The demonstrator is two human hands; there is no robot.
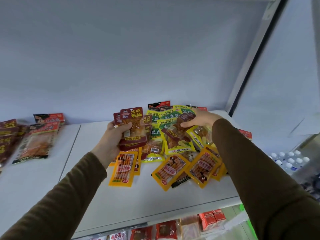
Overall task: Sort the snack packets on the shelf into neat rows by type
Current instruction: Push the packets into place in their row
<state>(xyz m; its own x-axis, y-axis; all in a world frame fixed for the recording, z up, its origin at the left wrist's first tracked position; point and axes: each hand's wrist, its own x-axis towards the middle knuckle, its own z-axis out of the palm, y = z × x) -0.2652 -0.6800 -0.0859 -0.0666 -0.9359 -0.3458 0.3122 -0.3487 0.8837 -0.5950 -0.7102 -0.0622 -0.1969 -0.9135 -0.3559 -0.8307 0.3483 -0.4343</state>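
shelving of white board (103, 201) fills the view under a pale wall, with a lower shelf of red cartons (212, 219) below and bottled water (289, 161) at right. a loose heap of snack packets sits mid-shelf: yellow skewer packets (123, 168) in front, green-yellow potato packets (174, 135) behind. dark red packets (37, 137) lie at far left. left hand (110, 139) grips a stack of maroon packets (133, 127) upright above the heap. right hand (201, 119) pinches one maroon packet (184, 122) over the potato packets.
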